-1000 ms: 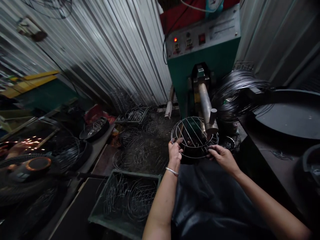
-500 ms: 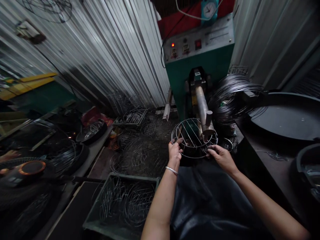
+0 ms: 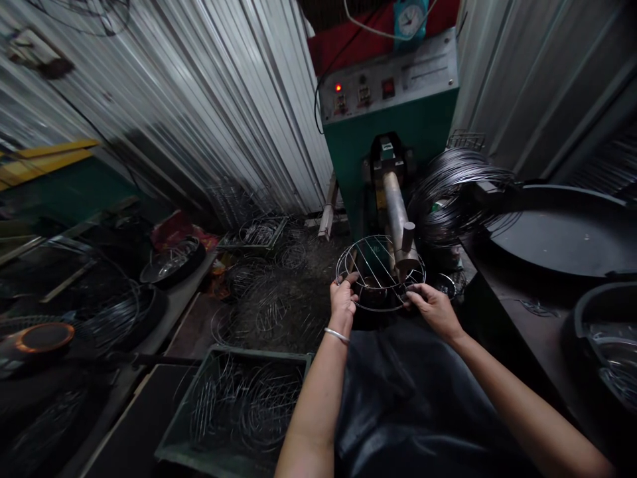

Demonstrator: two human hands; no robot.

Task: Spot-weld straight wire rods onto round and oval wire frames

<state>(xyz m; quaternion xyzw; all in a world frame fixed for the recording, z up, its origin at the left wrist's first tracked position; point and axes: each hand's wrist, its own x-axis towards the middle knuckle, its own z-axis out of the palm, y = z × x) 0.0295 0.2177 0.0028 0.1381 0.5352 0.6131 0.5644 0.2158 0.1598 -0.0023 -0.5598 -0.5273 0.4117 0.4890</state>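
Both my hands grip a round wire rack (image 3: 377, 287), made of wire rings with several straight bars across. My left hand (image 3: 344, 299) is closed on its left rim, thumb on top. My right hand (image 3: 432, 307) pinches the near right side; whether a small part is also in those fingers is hidden. The rack sits under the metal arm (image 3: 399, 216) of a green welding machine (image 3: 391, 113), with the arm's tip over its right part. A red lamp glows on the machine's panel.
A green crate (image 3: 166, 425) of wire pieces stands at lower left. To the right are a coil of wire (image 3: 450, 192), a large dark shallow pan (image 3: 557, 229) and a black tub (image 3: 580, 332). Wire rings (image 3: 271, 312) lie on the floor.
The whole view has shifted slightly, so everything appears a little further left. Both hands keep their hold on the wire rack, which stays at the machine's arm.
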